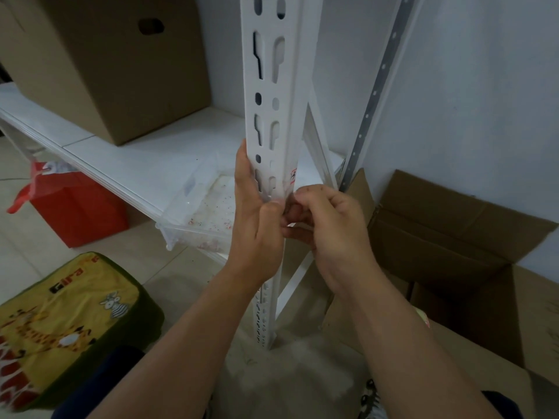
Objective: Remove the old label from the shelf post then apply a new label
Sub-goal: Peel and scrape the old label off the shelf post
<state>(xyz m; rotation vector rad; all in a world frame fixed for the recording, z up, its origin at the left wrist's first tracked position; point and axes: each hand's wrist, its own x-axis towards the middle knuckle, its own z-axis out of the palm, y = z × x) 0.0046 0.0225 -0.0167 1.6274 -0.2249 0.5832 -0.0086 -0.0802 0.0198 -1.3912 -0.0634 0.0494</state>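
Note:
A white slotted shelf post [269, 95] stands upright in the middle of the view. A small label [292, 179] with red and black print sticks to its right edge, partly worn. My left hand [257, 219] lies flat along the post's left face, fingers straight, thumb pressed near the post's corner. Just below the label, my right hand [326, 228] is curled with its fingertips pinched together at the post's right edge; what they pinch is hidden by the fingers.
A white shelf board [127, 152] carries a brown cardboard box [99, 62] and a clear plastic tray [199, 207]. A red bag [72, 207] and a yellow giraffe-print cushion [60, 322] lie left on the floor. Open cardboard boxes [453, 252] stand right.

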